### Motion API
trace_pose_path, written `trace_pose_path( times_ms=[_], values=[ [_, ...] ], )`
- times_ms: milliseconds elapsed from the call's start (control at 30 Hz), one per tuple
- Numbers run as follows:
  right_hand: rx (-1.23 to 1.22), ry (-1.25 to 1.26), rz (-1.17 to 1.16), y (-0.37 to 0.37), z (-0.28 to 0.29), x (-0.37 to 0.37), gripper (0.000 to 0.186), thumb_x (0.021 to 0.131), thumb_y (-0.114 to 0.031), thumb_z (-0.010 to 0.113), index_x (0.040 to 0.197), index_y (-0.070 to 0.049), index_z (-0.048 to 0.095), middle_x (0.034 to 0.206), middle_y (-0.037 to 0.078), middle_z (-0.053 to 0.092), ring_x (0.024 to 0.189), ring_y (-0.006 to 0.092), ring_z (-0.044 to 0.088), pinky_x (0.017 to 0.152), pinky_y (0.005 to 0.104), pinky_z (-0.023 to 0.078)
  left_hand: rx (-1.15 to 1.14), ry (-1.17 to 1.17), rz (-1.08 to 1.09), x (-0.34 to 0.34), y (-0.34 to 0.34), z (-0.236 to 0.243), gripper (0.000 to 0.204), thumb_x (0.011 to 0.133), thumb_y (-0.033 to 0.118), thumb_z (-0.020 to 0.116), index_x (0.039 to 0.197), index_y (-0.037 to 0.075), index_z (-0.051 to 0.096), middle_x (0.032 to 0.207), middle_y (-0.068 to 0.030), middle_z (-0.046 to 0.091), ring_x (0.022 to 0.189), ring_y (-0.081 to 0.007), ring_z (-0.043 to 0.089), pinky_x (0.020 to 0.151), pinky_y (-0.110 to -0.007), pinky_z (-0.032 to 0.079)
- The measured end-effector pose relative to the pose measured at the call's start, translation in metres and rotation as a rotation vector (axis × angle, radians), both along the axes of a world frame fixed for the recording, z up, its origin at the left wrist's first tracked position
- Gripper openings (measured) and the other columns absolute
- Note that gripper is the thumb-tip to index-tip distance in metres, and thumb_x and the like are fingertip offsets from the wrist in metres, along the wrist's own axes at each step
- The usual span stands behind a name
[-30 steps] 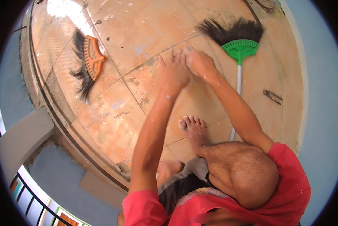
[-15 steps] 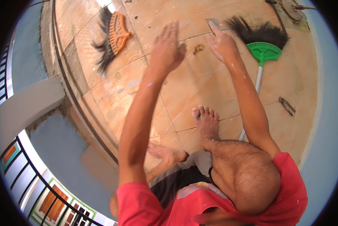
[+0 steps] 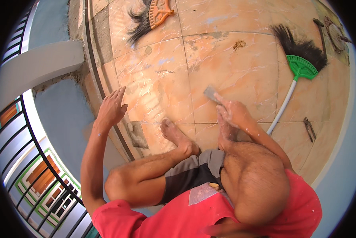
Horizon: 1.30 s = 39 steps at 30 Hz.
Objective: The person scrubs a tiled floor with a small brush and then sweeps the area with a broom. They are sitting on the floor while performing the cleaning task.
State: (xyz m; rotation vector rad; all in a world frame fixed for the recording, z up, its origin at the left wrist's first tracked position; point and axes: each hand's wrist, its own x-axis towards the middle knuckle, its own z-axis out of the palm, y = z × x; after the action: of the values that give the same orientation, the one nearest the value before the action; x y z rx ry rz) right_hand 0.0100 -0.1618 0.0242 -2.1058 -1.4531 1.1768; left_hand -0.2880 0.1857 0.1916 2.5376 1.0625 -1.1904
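My right hand [image 3: 236,112] is closed round a small flat scraper [image 3: 211,94], its grey blade pointing away from me over the tiled floor [image 3: 233,69]. The scraper's handle is hidden in my fingers, and the hand sits just above my right foot. Away to the left, my left hand [image 3: 112,106] holds nothing; its fingers are stretched out near the dark strip along the tiles' edge. Whether it touches the floor I cannot tell. White smears and pale dust mark the tiles around both hands.
A broom with a green head [image 3: 301,67] lies at the right, bristles away from me. Below it are pincers [image 3: 309,129]. An orange broom head [image 3: 159,14] lies at the far left. A brown clump [image 3: 239,45] rests on the tiles. Black railing [image 3: 31,131] runs along the left.
Both hands have come back closer to me. My left hand has also swung to the left, and the scraper has moved nearer with my right hand. The view has shifted.
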Motion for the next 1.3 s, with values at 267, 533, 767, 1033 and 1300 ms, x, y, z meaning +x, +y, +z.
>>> trace_pose_path(
  times_ms=[267,533,767,1033,1300],
  values=[
    [0.201,-0.163,-0.278,0.081,0.086,0.096,0.052,0.105,-0.032,0.058,0.154,-0.016,0.055,0.077,0.028,0.066,0.071,0.0455,0.069,0.065,0.0516,0.053,-0.160,-0.384,-0.056,-0.007,-0.065,-0.027,0.070,0.098,0.030,0.067,0.153,-0.007,0.045,0.149,-0.0297,0.056,0.141,-0.0428,0.052,0.119,-0.048,0.042],
    [0.162,-0.064,-0.311,0.082,0.122,0.078,0.046,0.103,-0.023,0.060,0.148,-0.011,0.062,0.076,0.027,0.060,0.064,0.0421,0.060,0.065,0.0478,0.049,-0.263,-0.592,-0.187,0.046,-0.081,-0.084,0.074,0.096,0.020,0.068,0.162,0.004,0.037,0.163,-0.0195,0.046,0.146,-0.0396,0.049,0.122,-0.046,0.040],
    [-0.125,-0.315,-0.057,0.058,0.141,0.043,0.058,0.101,-0.015,0.059,0.158,-0.011,0.048,0.099,0.023,0.069,0.089,0.0434,0.068,0.077,0.0542,0.054,-0.511,-0.882,-0.134,0.113,-0.099,-0.125,0.076,0.098,0.019,0.068,0.165,0.008,0.033,0.167,-0.0166,0.041,0.139,-0.0408,0.055,0.111,-0.047,0.051],
    [-0.121,-0.197,-0.140,0.078,0.069,-0.008,0.057,0.101,-0.018,0.056,0.153,0.004,0.046,0.094,0.031,0.071,0.086,0.0490,0.068,0.079,0.0577,0.054,-0.719,-0.876,0.037,0.128,-0.135,-0.168,0.087,0.096,0.015,0.068,0.168,0.006,0.020,0.173,-0.0189,0.029,0.131,-0.0451,0.059,0.102,-0.051,0.055],
    [-0.362,-0.168,-0.383,0.139,0.047,-0.110,0.049,0.102,-0.021,0.054,0.145,0.002,0.056,0.091,0.033,0.072,0.087,0.0501,0.071,0.081,0.0590,0.057,-0.340,-0.636,-0.138,0.068,-0.123,-0.182,0.076,0.092,0.006,0.060,0.164,0.006,0.035,0.171,-0.0146,0.035,0.085,-0.0399,0.075,0.084,-0.053,0.059]
  ],
)
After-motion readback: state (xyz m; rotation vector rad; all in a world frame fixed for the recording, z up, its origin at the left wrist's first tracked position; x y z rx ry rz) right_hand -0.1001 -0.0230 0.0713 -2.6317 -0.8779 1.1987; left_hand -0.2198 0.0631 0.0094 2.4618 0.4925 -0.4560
